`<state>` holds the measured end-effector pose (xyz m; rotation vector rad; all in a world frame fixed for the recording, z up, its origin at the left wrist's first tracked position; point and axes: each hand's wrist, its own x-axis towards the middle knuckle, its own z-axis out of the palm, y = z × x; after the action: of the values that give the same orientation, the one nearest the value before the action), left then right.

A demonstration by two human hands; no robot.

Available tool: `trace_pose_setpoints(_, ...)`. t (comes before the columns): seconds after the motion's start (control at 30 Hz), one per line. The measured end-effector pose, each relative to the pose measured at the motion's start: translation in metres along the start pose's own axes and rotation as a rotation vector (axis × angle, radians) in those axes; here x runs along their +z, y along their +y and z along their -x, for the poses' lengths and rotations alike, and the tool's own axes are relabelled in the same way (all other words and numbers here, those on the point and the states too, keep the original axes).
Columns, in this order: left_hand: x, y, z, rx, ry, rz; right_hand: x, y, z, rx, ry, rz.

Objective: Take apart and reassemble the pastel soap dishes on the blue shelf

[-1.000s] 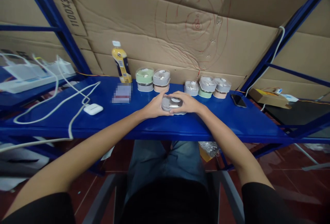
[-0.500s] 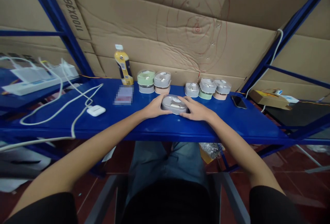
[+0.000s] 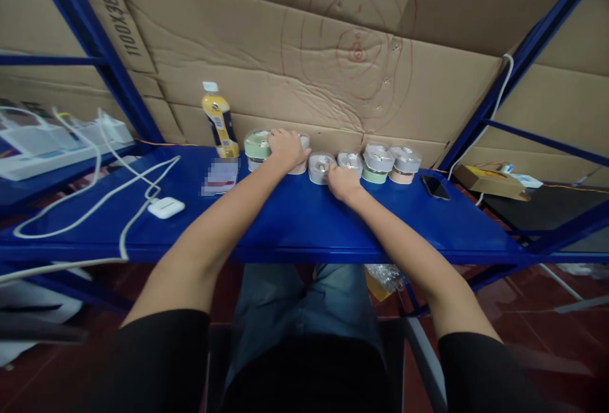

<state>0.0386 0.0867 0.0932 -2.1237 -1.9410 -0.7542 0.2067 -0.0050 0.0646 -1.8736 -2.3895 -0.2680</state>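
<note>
A low row of oval lidded containers with clear lids lines the back of the blue table. My left hand (image 3: 288, 150) is curled over the top of a grey-and-peach stacked container (image 3: 299, 168), mostly hiding it. Beside it on the left is a green-over-grey stack (image 3: 257, 145). My right hand (image 3: 344, 182) has its fingers curled against the right side of a single grey container (image 3: 319, 170), which rests on the table. Just behind that hand stands another single grey container (image 3: 349, 160). Two more stacks, grey over green (image 3: 375, 165) and grey over peach (image 3: 404, 165), stand to the right.
A yellow drink bottle (image 3: 220, 120) and a blurred card (image 3: 219, 177) are at the left. A white earphone case (image 3: 166, 207) lies near white cables. At the right is a black phone (image 3: 435, 187). Cardboard (image 3: 228, 51) walls off the back.
The grey container has moved from the middle of the table back into the row. My left hand has left it for the stack to its left; my right hand stays at its right side.
</note>
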Motion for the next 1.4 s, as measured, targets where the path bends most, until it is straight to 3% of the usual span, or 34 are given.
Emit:
trace_pose_setpoints(0.17, 0.012, 0.016, -0.019, -0.106, -0.1, -0.04, 0.013, -0.001, -0.007, 0.004, 0.014, 0.023)
trace_pose_setpoints(0.37, 0.016, 0.021, -0.008, -0.176, -0.057, 0.041, 0.015, -0.005, 0.008, -0.022, 0.02, -0.002)
trace_pose_setpoints(0.53, 0.01, 0.013, 0.012, -0.048, 0.054, 0.137, 0.013, 0.008, 0.01, 0.067, 0.066, -0.103)
trace_pose_setpoints(0.73, -0.015, -0.01, 0.064, 0.261, 0.059, 0.296, 0.007, 0.055, 0.011, 0.239, 0.356, -0.46)
trace_pose_setpoints(0.83, -0.018, -0.022, 0.094, 0.464, -0.021, 0.387, 0.005, 0.077, 0.018, 0.044, 0.441, -0.732)
trace_pose_setpoints(0.93, -0.011, -0.029, 0.112, 0.653, -0.167, 0.485, 0.008, 0.08, 0.025, -0.277, 0.304, -0.778)
trace_pose_setpoints(1.0, -0.004, -0.031, 0.116, 0.719, -0.258, 0.55, 0.01, 0.072, 0.03, -0.401, 0.181, -0.702)
trace_pose_setpoints(1.1, 0.007, -0.032, 0.116, 0.72, -0.301, 0.622, 0.015, 0.056, 0.034, -0.449, 0.069, -0.622)
trace_pose_setpoints(1.2, 0.014, -0.035, 0.114, 0.641, -0.316, 0.701, 0.02, 0.047, 0.035, -0.46, 0.056, -0.602)
trace_pose_setpoints(1.3, 0.02, -0.041, 0.114, 0.564, -0.363, 0.741, 0.026, 0.05, 0.032, -0.46, 0.069, -0.654)
trace_pose_setpoints(1.4, 0.023, -0.048, 0.114, 0.553, -0.338, 0.722, 0.03, 0.064, 0.03, -0.394, 0.11, -0.754)
